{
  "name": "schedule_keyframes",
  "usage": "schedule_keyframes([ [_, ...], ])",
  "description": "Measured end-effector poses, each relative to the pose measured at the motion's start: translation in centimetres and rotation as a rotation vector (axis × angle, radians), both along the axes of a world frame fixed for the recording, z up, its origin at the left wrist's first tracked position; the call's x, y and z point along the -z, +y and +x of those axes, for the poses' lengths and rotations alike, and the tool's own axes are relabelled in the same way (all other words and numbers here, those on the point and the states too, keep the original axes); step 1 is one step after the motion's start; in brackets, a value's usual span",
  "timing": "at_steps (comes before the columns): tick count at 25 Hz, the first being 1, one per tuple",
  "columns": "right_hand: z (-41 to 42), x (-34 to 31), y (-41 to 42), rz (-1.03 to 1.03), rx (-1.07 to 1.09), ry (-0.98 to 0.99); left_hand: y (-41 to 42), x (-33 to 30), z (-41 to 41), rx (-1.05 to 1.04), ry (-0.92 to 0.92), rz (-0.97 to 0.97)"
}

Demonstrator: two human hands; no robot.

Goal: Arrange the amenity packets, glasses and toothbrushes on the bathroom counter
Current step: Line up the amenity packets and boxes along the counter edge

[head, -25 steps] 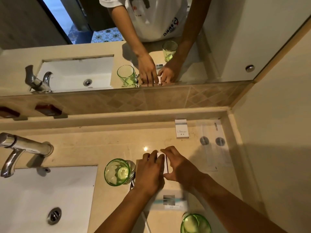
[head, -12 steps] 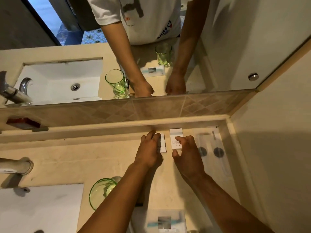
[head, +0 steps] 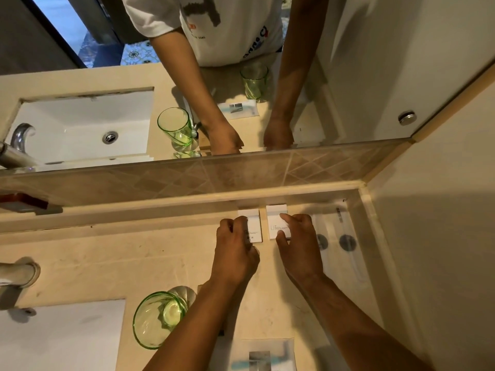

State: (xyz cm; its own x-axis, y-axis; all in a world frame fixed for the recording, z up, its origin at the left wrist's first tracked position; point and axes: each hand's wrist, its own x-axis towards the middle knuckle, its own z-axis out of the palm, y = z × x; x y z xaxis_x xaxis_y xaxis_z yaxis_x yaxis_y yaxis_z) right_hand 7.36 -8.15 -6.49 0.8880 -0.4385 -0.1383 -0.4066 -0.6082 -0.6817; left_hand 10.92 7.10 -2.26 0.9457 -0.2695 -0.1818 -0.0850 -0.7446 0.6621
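Note:
Two small white amenity packets stand side by side against the back ledge of the beige counter. My left hand pinches the left packet. My right hand has its fingers on the right packet. Two clear wrapped toothbrush packets lie flat in the back right corner. A green glass stands near the sink, partly behind my left forearm. Another clear packet with a blue item lies at the front edge.
A white sink is at the lower left with a chrome tap above it. A mirror above a brown tile strip reflects the scene, including a second green glass. A wall closes the right side.
Both hands moved from the counter's middle to the back ledge, my left carrying a white packet. It now sits beside the packet that was there, which my right hand touches.

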Motion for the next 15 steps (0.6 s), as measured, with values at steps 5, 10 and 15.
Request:
schedule_keyframes([
  [5, 0.05, -0.01, -0.04, 0.052, 0.024, 0.033, -0.66, -0.19, 0.51, -0.059, 0.0, 0.008],
  [10, 0.35, -0.02, -0.11, 0.047, 0.027, 0.07, -0.8, 0.06, 0.57, -0.058, -0.006, 0.015],
  [15, 0.42, -0.28, 0.0, 0.043, 0.026, 0.069, -0.76, 0.28, 0.42, -0.052, -0.026, 0.029],
])
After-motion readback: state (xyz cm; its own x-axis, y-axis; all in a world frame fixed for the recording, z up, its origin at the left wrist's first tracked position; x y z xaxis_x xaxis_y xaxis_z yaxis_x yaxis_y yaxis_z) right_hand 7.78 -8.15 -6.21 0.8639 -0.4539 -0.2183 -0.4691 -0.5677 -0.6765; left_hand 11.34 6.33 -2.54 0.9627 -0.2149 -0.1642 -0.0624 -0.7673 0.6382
